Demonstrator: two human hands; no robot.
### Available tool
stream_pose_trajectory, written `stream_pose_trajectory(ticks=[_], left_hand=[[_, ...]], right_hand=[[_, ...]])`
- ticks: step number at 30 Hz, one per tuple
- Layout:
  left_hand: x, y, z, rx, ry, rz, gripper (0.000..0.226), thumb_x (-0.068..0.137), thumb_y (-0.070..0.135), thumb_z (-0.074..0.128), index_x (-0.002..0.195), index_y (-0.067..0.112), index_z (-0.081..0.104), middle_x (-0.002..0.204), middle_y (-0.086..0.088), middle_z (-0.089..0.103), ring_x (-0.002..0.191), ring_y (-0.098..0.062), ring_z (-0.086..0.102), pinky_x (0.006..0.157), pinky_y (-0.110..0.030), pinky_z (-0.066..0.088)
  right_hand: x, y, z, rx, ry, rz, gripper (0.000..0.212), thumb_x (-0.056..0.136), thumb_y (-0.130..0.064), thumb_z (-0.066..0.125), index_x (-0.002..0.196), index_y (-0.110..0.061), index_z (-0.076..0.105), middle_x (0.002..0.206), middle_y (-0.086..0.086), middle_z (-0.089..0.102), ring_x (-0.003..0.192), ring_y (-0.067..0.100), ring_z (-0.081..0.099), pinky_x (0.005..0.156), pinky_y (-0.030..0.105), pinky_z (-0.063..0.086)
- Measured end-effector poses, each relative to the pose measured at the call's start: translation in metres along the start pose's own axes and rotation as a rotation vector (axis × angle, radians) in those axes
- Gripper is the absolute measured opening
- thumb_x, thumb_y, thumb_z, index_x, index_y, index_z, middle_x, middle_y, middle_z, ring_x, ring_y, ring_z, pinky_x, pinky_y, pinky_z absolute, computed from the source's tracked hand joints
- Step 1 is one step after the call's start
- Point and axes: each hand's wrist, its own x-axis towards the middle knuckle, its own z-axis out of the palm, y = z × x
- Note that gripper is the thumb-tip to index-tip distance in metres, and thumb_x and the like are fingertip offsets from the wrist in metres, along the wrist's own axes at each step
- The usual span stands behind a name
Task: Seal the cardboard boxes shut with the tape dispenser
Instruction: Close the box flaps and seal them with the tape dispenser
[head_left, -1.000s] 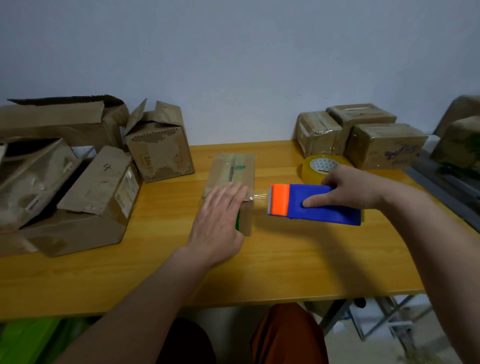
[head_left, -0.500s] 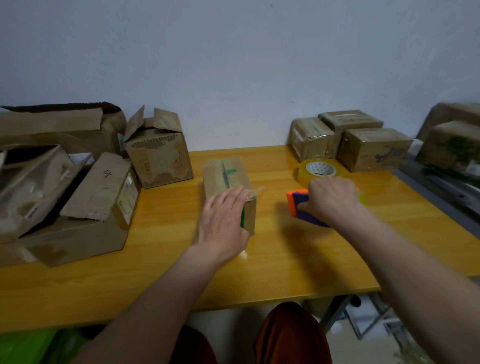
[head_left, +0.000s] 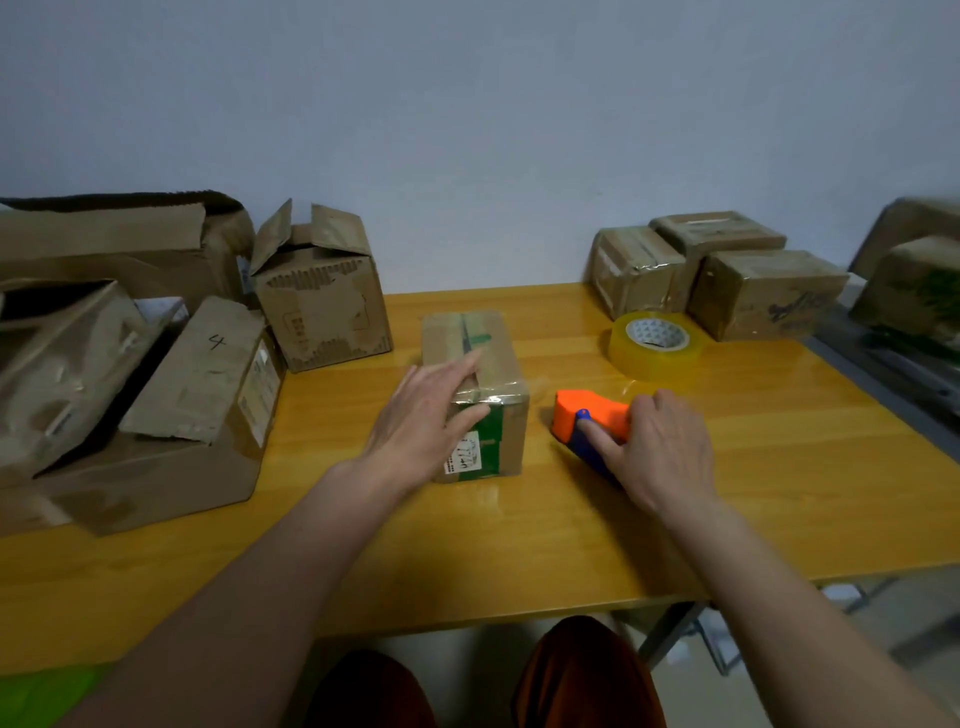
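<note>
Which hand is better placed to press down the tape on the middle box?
Left. The left hand already lies with straight fingers on the middle box, beside its taped edge. The right hand holds the tape dispenser.

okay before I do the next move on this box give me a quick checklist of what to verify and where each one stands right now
1. Left hand steadying the centre box: ok, fingers flat on top.
2. Right hand gripping the tape dispenser: ok.
3. Tape across the box's near top edge: ok, glossy strip shows.
4. Tape cut free from dispenser: cannot tell.
5. Tape pressed down smooth: not ok, looks wrinkled.
6. Spare tape roll within reach: ok.
</note>
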Motion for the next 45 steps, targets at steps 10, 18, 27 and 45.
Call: stream_pose_trajectory(ticks=[10,18,27,45], left_hand=[[-0.003,-0.003,0.012,-0.149,0.194,0.078,0.06,0.08,0.027,0.074,0.136,0.025,0.052,0.137,0.009,0.053,0.123,-0.006,0.039,0.104,-0.024,0.033],[-0.005,-0.026,0.008,-0.229,0.143,0.125,0.064,0.071,0.02,0.083,0.129,0.025,0.056,0.136,0.014,0.045,0.128,0.0,0.032,0.112,-0.035,0.033],[-0.004,-0.04,0.01,0.103,0.049,0.124,0.097,0.065,0.044,0.084,0.145,0.041,0.027,0.157,0.013,0.018,0.143,-0.004,0.005,0.11,-0.038,0.021],[0.016,-0.053,-0.033,0.476,-0.273,-0.016,0.119,0.05,0.089,0.058,0.142,0.058,-0.012,0.16,0.014,-0.015,0.147,-0.025,-0.013,0.112,-0.061,0.014]], right_hand=[[-0.007,-0.099,0.006,1.012,0.001,-0.177,0.037,0.1,-0.003,0.039,0.134,-0.007,0.052,0.143,0.003,0.047,0.139,0.013,0.033,0.115,0.023,0.022],[0.037,-0.113,0.023,1.424,-0.116,0.178,0.032,0.104,-0.018,0.036,0.127,-0.014,0.057,0.135,0.002,0.056,0.124,0.011,0.051,0.105,0.029,0.043],[0.041,-0.111,0.049,1.53,-0.065,0.063,0.054,0.097,-0.043,0.025,0.105,-0.012,0.068,0.135,-0.003,0.056,0.126,0.013,0.051,0.105,0.038,0.042],[0.035,-0.153,0.005,1.218,-0.013,0.25,0.058,0.103,-0.033,0.031,0.153,-0.019,0.005,0.161,-0.004,-0.004,0.147,0.009,-0.005,0.121,0.034,0.002]])
